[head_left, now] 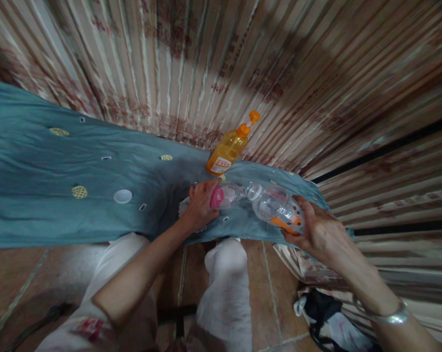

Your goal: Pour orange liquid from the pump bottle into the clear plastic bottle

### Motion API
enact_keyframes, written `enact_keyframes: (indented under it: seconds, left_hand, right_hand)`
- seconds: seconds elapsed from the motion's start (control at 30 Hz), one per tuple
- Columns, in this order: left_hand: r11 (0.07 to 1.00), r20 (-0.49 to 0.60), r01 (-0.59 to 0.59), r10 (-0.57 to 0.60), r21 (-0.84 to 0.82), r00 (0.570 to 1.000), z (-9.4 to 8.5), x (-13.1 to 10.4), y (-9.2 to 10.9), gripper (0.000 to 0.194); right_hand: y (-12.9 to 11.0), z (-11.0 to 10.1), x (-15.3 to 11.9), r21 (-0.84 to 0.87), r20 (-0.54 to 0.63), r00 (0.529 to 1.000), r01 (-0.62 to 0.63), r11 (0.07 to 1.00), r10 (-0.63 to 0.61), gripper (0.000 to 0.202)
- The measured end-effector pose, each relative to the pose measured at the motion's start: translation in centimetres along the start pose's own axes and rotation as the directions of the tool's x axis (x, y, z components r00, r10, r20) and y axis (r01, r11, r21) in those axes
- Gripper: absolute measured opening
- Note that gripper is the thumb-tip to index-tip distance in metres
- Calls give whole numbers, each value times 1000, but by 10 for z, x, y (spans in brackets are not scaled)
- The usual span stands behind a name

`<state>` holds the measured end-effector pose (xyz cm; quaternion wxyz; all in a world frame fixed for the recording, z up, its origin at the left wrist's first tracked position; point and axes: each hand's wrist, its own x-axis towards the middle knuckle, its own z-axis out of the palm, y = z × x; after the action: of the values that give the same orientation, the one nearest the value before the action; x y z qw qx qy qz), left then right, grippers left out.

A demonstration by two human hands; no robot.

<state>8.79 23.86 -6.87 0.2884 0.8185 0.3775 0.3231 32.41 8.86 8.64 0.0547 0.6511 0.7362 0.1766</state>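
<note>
My left hand (201,205) is wrapped round a clear plastic bottle with a pink label (218,196), lying on its side with its neck to the right. My right hand (312,226) grips a larger clear bottle with orange markings (277,209), tilted so that its mouth faces left. The two bottle mouths meet, or nearly meet, between my hands; exact contact is hard to tell. Behind them an orange pump bottle (228,149) with yellow liquid stands on the blue cloth (107,176).
A white round lid (123,196) lies on the cloth at the left. Patterned curtains (213,63) hang behind and at the right. Below are my knees, a tiled floor (268,293) and a dark and white bundle (334,320) at the lower right.
</note>
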Motion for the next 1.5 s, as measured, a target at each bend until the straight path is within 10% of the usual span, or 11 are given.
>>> enact_keyframes:
  seconds: [1.5]
  left_hand:
    - [998,62,37,-39,43,997,-6,2,6,88]
  right_hand:
    - [2,-9,4,-125,6,999,49,991,-49,62]
